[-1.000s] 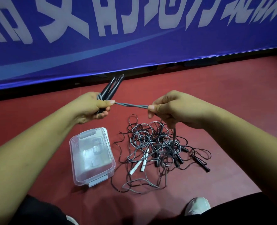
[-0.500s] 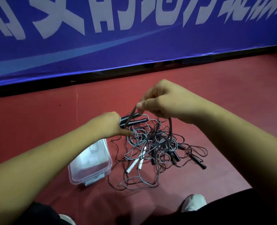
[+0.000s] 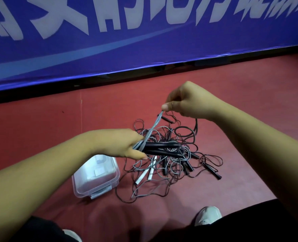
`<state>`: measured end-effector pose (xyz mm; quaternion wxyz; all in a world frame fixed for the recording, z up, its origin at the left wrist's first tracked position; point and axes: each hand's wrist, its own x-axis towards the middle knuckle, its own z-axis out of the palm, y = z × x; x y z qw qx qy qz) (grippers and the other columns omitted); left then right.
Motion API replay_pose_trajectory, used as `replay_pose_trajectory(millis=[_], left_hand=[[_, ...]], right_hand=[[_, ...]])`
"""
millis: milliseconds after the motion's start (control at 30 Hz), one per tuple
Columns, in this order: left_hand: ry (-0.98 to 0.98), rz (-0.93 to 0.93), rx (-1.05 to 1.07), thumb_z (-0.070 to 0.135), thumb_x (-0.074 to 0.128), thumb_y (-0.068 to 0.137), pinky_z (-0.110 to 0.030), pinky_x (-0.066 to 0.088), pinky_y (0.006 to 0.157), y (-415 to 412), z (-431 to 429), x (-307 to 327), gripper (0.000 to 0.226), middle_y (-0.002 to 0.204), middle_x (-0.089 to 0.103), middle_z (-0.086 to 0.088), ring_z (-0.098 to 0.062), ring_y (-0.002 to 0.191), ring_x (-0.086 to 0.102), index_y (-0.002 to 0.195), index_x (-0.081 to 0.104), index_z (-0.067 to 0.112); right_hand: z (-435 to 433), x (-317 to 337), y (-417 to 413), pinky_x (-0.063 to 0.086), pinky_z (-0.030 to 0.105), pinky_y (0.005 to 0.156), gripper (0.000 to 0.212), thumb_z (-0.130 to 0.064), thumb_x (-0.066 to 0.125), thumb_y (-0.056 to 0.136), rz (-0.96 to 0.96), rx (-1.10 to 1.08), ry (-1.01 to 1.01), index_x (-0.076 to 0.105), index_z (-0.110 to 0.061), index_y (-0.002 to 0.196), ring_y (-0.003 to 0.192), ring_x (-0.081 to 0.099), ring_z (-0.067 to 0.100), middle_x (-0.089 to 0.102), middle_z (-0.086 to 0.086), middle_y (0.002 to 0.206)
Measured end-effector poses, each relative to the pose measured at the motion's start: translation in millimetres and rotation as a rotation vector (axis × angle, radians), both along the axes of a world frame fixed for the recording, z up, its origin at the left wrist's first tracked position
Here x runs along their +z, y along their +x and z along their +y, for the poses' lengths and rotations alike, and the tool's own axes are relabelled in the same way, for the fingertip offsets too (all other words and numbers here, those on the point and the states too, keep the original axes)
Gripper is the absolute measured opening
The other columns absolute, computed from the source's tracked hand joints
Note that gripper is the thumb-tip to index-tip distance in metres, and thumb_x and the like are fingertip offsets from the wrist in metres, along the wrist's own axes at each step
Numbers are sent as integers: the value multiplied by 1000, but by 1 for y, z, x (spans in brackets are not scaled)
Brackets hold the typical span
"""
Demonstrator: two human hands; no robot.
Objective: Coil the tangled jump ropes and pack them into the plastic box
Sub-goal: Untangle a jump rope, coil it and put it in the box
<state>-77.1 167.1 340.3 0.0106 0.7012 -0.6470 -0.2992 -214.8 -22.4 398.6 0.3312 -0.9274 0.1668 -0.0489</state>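
The left hand (image 3: 120, 145) grips a pair of black handles (image 3: 164, 148), its fingers curled round their near ends. The handles lie side by side, roughly level, and point to the person's right. Turns of the grey cord (image 3: 153, 127) are bunched against the handles at the left hand.

From there the grey cord runs taut, up and to the right, to the right hand (image 3: 188, 102). The right hand pinches the cord between thumb and forefinger; its other fingers are curled. The right hand is higher than the left and farther from the person.

Below both hands, the tangled pile of jump ropes (image 3: 172, 165) lies on the red floor (image 3: 39, 137). The pile consists of thin dark and grey cords looped over one another. Two white handles (image 3: 145, 173) lie side by side at its near left, and several black handles lie at its right.

The clear plastic box (image 3: 85, 182) stands on the floor just beside the pile, to its left, partly hidden under the left forearm. Its lid appears fitted, with a latch at the near end. No rope is visible inside it.

A blue banner (image 3: 144, 41) with white characters runs along the far edge of the floor. A white shoe (image 3: 208, 215) shows at the bottom right.
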Motion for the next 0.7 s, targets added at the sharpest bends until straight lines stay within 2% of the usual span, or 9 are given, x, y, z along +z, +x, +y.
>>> replay_pose_trajectory(millis=[100,167,267,333,433,500,567,633,700], left_hand=[[-117,245,25,37,67,92,-21,31,52,-9,3,10,29,60,41,11,-6,53,35,75,49,21],[-210,454,95,32,70,90,-20,35,54,-10,4,16,19,63,47,13,-4,55,41,78,56,24],[-350,809,337,22,70,86,-20,33,45,-1,6,23,16,58,49,7,-9,48,40,79,60,33],[-436,953,524,19,67,82,-20,30,42,9,5,23,17,55,47,4,-10,45,37,89,53,26],[-522,1084,616,13,64,85,-19,26,42,22,4,23,31,59,38,2,-9,46,30,109,50,26],[-522,1164,603,10,62,90,-17,23,39,26,2,23,24,60,32,3,-7,45,26,101,53,29],[-501,1163,639,12,62,90,-16,21,38,28,1,24,19,57,30,3,-7,44,24,93,47,23],[-496,1143,670,14,61,89,-16,20,38,30,1,23,19,58,31,1,-8,45,24,89,43,21],[-508,1134,710,15,62,89,-17,18,39,33,0,24,19,59,32,1,-9,47,23,90,44,21]], right_hand=[[-10,-11,-2,34,17,44,16,-25,76,87,-24,-30,100,73,-10,81,40,38,4,49,-7,45],[-12,-21,-5,35,22,51,9,-17,76,87,-29,2,215,72,-10,83,49,44,12,56,-1,53],[-8,-28,-6,32,22,46,15,-15,71,90,-35,47,334,73,-18,74,46,38,11,46,2,52],[-5,-28,-4,30,22,45,20,-24,62,96,18,60,411,75,-9,90,46,32,11,39,-1,51],[2,-26,-3,38,28,55,36,-35,53,98,44,117,500,69,-3,91,55,39,17,38,11,62],[8,-23,-4,45,29,64,36,-36,49,101,54,118,457,68,-10,84,61,50,13,48,9,67],[12,-21,-5,43,31,70,38,-39,48,102,52,92,360,68,-17,79,64,51,10,58,-2,67],[14,-21,-5,41,35,71,40,-43,48,101,38,71,356,67,-18,76,65,50,16,59,-2,67],[17,-22,-5,42,35,67,40,-39,48,102,13,62,439,66,-14,78,61,50,18,53,0,62]])
